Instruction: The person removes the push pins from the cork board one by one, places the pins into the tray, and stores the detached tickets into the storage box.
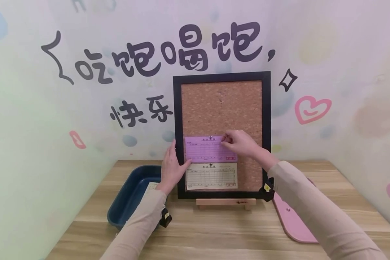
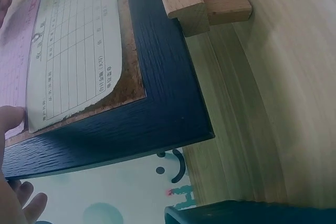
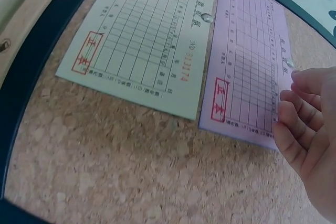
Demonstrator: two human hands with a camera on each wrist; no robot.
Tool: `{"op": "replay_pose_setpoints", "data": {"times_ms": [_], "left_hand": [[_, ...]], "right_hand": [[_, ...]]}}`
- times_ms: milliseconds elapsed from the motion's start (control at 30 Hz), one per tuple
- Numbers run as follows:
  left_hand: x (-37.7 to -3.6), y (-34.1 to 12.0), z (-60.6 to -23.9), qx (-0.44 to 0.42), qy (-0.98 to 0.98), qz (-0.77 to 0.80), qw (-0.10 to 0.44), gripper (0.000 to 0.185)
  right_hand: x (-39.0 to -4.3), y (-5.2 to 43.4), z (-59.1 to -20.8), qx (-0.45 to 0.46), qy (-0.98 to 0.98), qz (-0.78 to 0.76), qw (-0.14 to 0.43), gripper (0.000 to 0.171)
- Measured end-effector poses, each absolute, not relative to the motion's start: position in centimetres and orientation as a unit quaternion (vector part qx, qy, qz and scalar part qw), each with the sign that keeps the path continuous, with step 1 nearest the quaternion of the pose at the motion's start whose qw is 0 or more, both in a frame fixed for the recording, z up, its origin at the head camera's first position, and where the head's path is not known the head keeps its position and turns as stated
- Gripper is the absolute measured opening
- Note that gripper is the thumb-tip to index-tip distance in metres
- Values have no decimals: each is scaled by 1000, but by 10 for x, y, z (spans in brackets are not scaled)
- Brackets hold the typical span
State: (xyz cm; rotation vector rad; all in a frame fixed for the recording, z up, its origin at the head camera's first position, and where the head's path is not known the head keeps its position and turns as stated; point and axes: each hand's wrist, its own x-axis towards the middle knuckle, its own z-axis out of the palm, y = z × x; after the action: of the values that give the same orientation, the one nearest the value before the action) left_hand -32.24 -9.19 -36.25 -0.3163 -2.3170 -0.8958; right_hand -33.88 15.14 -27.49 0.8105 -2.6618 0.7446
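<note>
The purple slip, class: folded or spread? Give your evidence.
Spread. The purple slip lies open on the corkboard, its printed rows visible; the right hand covers one top corner.

Black lettering (image 1: 193, 47) and a pink heart (image 1: 312, 110) decorate the wall (image 1: 347, 47).

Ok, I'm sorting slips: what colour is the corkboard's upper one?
The upper slip is light purple, clearest in the head view.

A wood-grained tabletop (image 1: 211, 234) is bearing a blue tray (image 1: 130, 198) toward its left edge and a pink board (image 1: 293, 224) toward its right edge; a wooden stand (image 1: 225, 202) is resting between them.
</note>
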Motion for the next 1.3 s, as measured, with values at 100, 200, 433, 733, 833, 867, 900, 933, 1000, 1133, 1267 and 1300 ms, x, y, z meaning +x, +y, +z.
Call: {"op": "replay_pose_setpoints", "data": {"times_ms": [100, 200, 433, 733, 833, 867, 900, 933, 1000, 1133, 1267, 1300], "left_hand": [[-323, -92, -363, -118, -879, -336, 317, 87], [-323, -92, -363, -118, -878, -336, 320, 86], [-322, -92, -363, -126, -877, -335, 322, 86], [-321, -92, -363, -121, -876, -340, 319, 87], [-321, -92, -362, -120, -876, -341, 319, 87], [-321, -92, -362, -119, -876, -342, 319, 87], [-321, -92, -362, -119, -876, -342, 320, 87], [-321, -92, -362, -119, -875, -342, 320, 87], [-321, -91, -363, -118, -876, -341, 320, 87], [-323, -92, -363, -120, -877, -337, 321, 87], [-323, -93, -364, -120, -877, -336, 322, 87], [-323, -93, -364, -119, -877, -337, 321, 87]], "right_hand": [[-342, 147, -274, 280, -916, 257, 133, 9], [-344, 143, -273, 280, -916, 255, 135, 10], [-348, 139, -273, 274, -917, 254, 139, 12], [-353, 130, -272, 272, -915, 245, 170, 11], [-353, 126, -273, 267, -916, 238, 182, 11], [-354, 125, -273, 267, -916, 236, 186, 10], [-354, 123, -274, 266, -915, 234, 191, 10], [-354, 122, -274, 266, -915, 231, 197, 10], [-354, 120, -275, 269, -913, 223, 211, 9], [-354, 117, -278, 272, -909, 202, 242, 7], [-354, 115, -280, 270, -908, 198, 252, 7], [-354, 115, -280, 270, -908, 200, 252, 7]]}}
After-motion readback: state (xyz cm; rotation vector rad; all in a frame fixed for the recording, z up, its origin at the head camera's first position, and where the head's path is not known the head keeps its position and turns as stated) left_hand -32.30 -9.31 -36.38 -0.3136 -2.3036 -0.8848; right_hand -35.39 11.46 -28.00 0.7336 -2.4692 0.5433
